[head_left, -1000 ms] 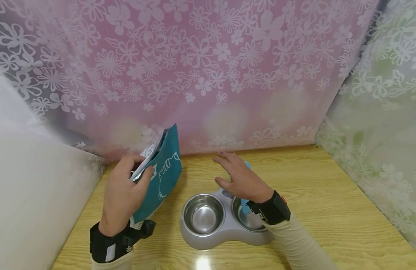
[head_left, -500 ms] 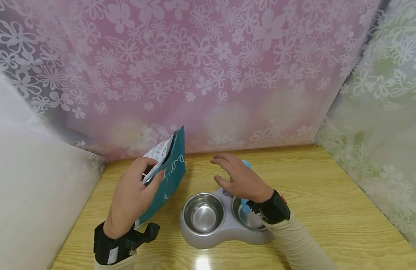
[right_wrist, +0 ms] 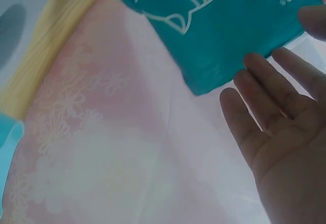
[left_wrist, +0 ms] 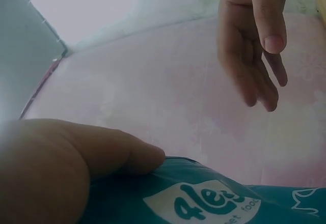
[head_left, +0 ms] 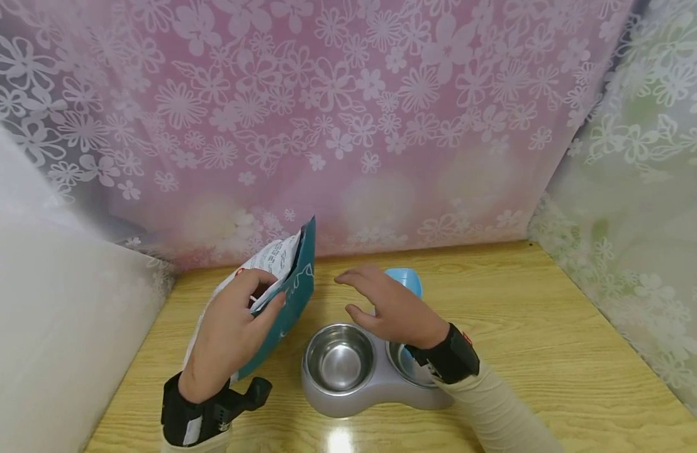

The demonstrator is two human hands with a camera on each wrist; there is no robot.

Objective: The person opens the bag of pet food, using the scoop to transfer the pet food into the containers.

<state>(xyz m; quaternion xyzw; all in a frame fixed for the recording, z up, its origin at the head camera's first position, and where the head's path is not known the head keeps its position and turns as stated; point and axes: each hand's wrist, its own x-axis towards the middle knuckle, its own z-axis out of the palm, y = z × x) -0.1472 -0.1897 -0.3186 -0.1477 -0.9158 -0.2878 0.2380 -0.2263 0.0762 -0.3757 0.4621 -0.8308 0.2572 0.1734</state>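
Observation:
My left hand (head_left: 226, 330) grips a teal and white pet food bag (head_left: 290, 311) by its top edge, thumb on the teal front and fingers behind the white side. The bag's mouth gapes a little, but its contents are hidden. In the left wrist view the thumb (left_wrist: 122, 150) lies on the bag's printed front (left_wrist: 122, 198). My right hand (head_left: 390, 308) hovers over the bowl stand, fingers spread and slightly bent, holding nothing. In the right wrist view its fingertips (right_wrist: 232, 102) appear close to the bag's corner (right_wrist: 201, 84); contact cannot be told.
A grey double bowl stand (head_left: 348, 402) holds two steel bowls, the left one (head_left: 340, 362) bare inside. Partly hidden behind my right hand is a blue plastic item (head_left: 406, 280), like a scoop. Flowered sheets (head_left: 348, 126) enclose the wooden table (head_left: 552, 352).
The bag and my left hand have shifted right, and the bag has turned so more of its white side shows. My right hand has moved slightly left, uncovering more of the blue item.

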